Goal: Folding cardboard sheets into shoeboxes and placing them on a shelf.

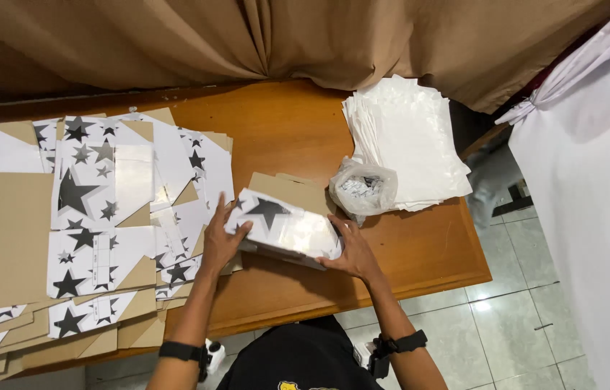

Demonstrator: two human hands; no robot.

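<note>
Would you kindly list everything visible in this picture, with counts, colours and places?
Star-print box: one, white with black stars and a clear window, held at the table's front middle.
Flat box blanks: many, too overlapped to count, white with black stars and brown backs, spread over the table's left side.
White sheets: one stack, far right of the table.
Plastic bag: one, clear, with small contents, beside the sheets.
Table: one, orange-brown wood.
Curtain: tan, behind the table.
White cloth: right edge.
Tiled floor: pale, lower right.
Wrist straps: two, black, one per wrist.
Left hand: on the box's left end.
Right hand: on the box's right end.
</note>
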